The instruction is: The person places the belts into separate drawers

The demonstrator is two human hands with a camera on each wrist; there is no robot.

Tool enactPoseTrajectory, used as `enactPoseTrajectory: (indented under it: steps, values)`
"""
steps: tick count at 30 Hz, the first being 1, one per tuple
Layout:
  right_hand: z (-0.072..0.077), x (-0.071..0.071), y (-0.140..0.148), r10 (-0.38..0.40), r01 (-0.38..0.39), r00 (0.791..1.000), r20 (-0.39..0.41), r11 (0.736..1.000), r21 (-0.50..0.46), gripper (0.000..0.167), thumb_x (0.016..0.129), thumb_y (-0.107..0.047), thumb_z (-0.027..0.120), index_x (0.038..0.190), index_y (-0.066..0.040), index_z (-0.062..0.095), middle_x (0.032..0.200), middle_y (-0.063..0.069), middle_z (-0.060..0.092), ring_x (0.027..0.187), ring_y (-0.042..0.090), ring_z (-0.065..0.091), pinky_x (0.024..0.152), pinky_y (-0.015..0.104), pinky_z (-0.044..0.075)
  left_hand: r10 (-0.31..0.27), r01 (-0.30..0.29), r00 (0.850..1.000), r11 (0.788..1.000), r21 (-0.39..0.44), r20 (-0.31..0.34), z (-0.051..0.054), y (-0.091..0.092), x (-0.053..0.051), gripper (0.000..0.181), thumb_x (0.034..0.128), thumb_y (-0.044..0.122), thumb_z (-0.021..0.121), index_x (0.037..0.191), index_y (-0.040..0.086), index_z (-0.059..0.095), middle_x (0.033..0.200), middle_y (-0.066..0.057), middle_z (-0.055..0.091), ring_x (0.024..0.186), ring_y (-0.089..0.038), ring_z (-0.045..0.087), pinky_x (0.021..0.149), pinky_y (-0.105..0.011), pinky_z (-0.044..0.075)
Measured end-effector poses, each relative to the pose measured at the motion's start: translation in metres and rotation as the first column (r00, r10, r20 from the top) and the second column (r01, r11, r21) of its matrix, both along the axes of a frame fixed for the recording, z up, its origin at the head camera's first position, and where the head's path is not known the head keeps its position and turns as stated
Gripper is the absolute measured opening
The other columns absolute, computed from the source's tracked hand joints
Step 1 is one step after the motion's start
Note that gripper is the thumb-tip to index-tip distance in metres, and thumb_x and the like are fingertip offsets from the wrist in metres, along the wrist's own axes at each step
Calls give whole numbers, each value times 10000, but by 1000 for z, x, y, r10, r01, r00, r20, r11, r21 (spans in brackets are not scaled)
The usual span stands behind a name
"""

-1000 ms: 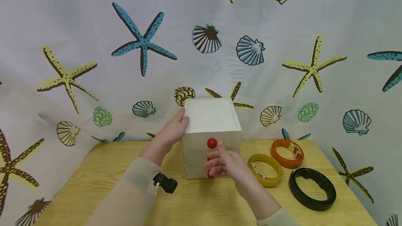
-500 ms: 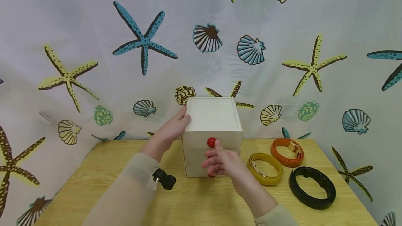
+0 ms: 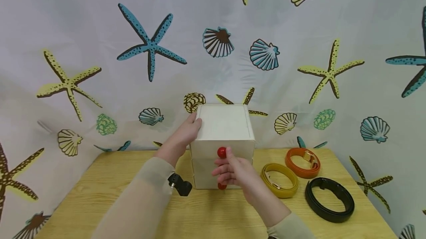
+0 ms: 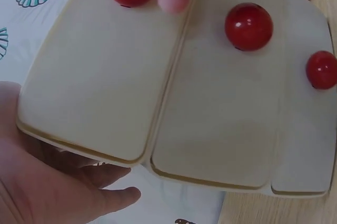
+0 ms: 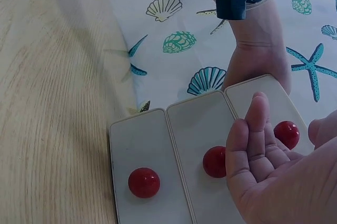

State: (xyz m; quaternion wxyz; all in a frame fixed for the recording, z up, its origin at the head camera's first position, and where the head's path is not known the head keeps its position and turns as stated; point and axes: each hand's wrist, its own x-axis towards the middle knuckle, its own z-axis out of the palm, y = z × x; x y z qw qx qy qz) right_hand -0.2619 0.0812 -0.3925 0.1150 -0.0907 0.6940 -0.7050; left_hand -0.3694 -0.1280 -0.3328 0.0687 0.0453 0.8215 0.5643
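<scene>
In the head view, a white box (image 3: 221, 122) sits toward the back of the wood table (image 3: 110, 187). The left hand (image 3: 184, 132) is loose and rests on the box's side at nine o'clock. The right hand (image 3: 237, 172), at five o'clock on the box, has its thumb beside the top red knob (image 3: 222, 152). A yellow belt (image 3: 284, 193) and a black belt (image 3: 329, 215) lie rolled at four o'clock, an orange belt (image 3: 304, 173) at three.

In the left wrist view, the left hand is at eight o'clock, fingers spread. The bottom red knob (image 4: 322, 70) is near three o'clock.

In the right wrist view, the right hand is at four o'clock, wide, fingers a bit bent. I can't tell if it touches the top red knob.
</scene>
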Motion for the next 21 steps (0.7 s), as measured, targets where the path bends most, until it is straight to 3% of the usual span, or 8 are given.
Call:
enactPoseTrajectory:
  steps: [6, 14, 21]
  values:
    - [0, -3, -2, -10, 10, 1000, 5, 1000, -11, 815, 1157, -646, 387, 1365, 80, 693, 1049, 121, 816, 815, 150, 748, 854, 356, 624, 4, -5, 999, 1000, -8, -42, -6, -1, -3, 681, 1209, 355, 295, 1790, 132, 19, 1850, -138, 56, 1689, -364, 50, 1340, -580, 85]
    - [-2, -7, -5, -23, 25, 999, 38, 999, -37, 783, 1160, -630, 401, 1341, 71, 700, 1046, 127, 823, 796, 149, 753, 838, 350, 629, 6, -7, 999, 1000, -26, -41, -5, 1, -2, 739, 1204, 373, 319, 1778, 128, -78, 1852, -125, -44, 1691, -339, -60, 1336, -589, 9]
    - [-3, -9, -8, -34, 36, 999, 37, 998, -59, 728, 1176, -581, 414, 1313, 74, 702, 999, 95, 816, 787, 139, 742, 830, 339, 627, -16, 15, 999, 999, -46, -35, -4, 0, -1, 713, 1209, 371, 272, 1776, 119, -79, 1850, -116, -79, 1690, -328, -77, 1340, -560, -8]
